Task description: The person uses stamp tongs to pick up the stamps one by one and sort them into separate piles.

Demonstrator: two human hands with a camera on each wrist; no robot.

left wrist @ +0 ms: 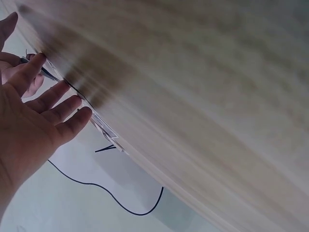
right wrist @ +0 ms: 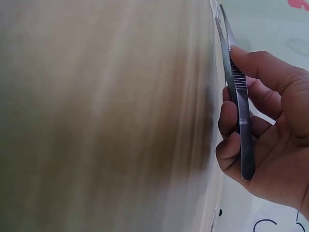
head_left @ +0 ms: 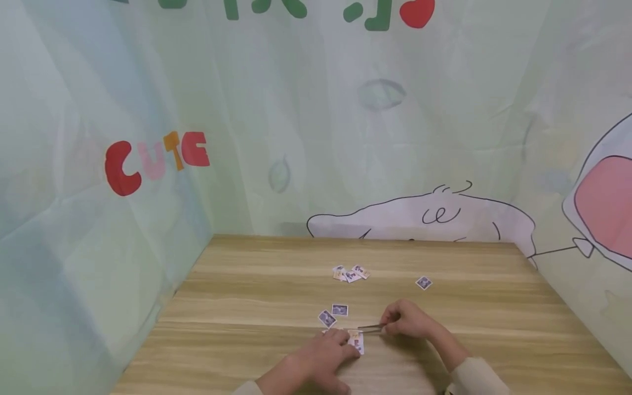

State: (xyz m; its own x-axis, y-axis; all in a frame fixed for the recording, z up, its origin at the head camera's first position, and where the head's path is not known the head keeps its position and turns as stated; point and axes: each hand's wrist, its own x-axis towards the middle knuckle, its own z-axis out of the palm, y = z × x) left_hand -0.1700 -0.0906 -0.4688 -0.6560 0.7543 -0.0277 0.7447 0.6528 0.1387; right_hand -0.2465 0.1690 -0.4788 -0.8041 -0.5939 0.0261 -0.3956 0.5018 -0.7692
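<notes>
My right hand [head_left: 407, 320] grips metal tweezers [right wrist: 240, 92], thumb on the ridged part and fingers curled round the shank. The two tips stand slightly apart and point left, over a small printed card [head_left: 356, 341]. My left hand [head_left: 323, 356] lies palm down with straight, spread fingers, its fingertips [left wrist: 83, 113] on the cards at the table surface. It partly covers the printed card and another at its left. Just beyond the fingers lie two dark-faced cards, one tilted [head_left: 327, 319] and one level [head_left: 340, 310].
Farther back on the wooden table [head_left: 237, 307] lies a loose cluster of small cards [head_left: 351, 273]. A single dark card [head_left: 424, 283] sits to the right of it. A printed cloth backdrop [head_left: 296, 137] hangs behind the table's far edge and along both sides.
</notes>
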